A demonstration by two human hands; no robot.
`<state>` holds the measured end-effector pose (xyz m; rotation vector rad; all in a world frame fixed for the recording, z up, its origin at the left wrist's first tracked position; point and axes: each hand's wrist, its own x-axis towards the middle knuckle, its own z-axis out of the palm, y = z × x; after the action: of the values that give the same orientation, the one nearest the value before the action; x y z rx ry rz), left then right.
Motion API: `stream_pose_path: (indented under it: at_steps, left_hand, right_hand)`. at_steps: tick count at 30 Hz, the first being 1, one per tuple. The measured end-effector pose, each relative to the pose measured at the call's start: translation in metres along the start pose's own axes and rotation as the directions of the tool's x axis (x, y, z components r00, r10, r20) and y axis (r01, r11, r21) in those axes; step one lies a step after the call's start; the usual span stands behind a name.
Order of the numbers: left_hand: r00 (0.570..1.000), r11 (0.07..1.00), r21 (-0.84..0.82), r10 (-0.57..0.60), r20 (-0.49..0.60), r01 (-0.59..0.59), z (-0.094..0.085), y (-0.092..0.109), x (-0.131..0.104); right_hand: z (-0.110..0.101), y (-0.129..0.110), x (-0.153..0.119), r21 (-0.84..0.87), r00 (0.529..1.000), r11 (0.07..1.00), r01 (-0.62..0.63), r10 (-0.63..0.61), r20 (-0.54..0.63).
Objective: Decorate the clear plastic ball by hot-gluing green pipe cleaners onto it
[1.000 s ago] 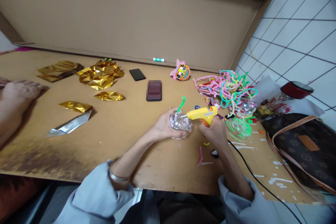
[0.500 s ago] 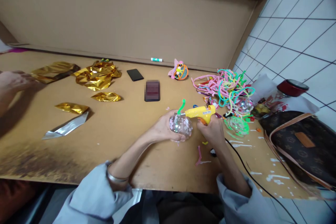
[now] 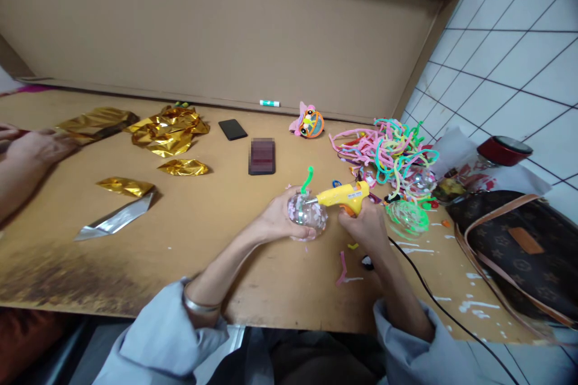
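**Q:** State of the hands?
**A:** Your left hand (image 3: 282, 216) is curved around the clear ball (image 3: 312, 218), thumb on the near side. Your right hand (image 3: 365, 224) is gripping the yellow glue gun (image 3: 343, 194) by its handle. Trigger position cannot be told.

**Q:** Position of the ball?
**A:** In your left hand, above the table (image 3: 226, 280), left of the gun. A green stem (image 3: 307, 179) rises from its top. The nozzle (image 3: 311, 200) points at the top, near the stem's base; contact cannot be confirmed.

**Q:** Changes since half a second ago?
**A:** Your ball and its stem have shifted slightly left. The gun has followed slightly left, its nozzle now a little lower against the ball. At far left, the co-worker's hand (image 3: 40, 147), blurred before, now shows more clearly beside the gold foil (image 3: 99, 123).

**Q:** Unchanged items?
**A:** The pipe-cleaner pile (image 3: 383, 147) and the green ball (image 3: 409, 218), both to your right.
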<state>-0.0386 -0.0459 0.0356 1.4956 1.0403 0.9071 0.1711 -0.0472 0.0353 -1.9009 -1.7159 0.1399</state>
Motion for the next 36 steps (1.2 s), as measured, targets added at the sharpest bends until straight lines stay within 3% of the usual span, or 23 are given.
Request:
stream_pose_path:
  at_steps: [5, 12, 20, 27, 32, 36]
  left_hand:
    - [0.997, 0.982, -0.173, -0.071, 0.032, 0.075, -0.0005, 0.0048, -0.0012]
    - [1.000, 1.000, -0.013, 0.013, 0.020, -0.013, 0.0011, 0.0011, -0.0013]
    - [1.000, 1.000, -0.007, -0.014, 0.005, 0.014, -0.0004, 0.0030, -0.0022]
    - [0.996, 0.984, -0.161, -0.078, 0.031, 0.082, -0.0004, 0.0061, -0.0029]
    - [0.999, 0.998, -0.064, -0.020, 0.042, 0.023, 0.0019, 0.0041, -0.0039]
    - [0.995, 0.996, -0.080, -0.027, 0.099, 0.035, 0.0043, 0.0041, -0.0047]
  right_hand:
    - [-0.0001, 0.0003, -0.0012, 0.020, 1.000, 1.000, 0.006, -0.006, 0.008]
    - [0.0016, 0.0036, 0.0004, 0.071, 1.000, 0.997, 0.015, -0.013, -0.022]
    - [-0.0002, 0.0009, 0.0007, 0.090, 1.000, 0.996, -0.028, 0.027, 0.016]
    - [-0.0007, 0.0007, 0.0003, 0.125, 0.997, 0.991, -0.043, 0.036, 0.062]
    - [0.0010, 0.0022, 0.0003, 0.152, 0.993, 0.987, -0.058, 0.042, 0.108]
    - [-0.0012, -0.0011, 0.0007, 0.126, 0.993, 0.989, -0.075, 0.063, 0.099]
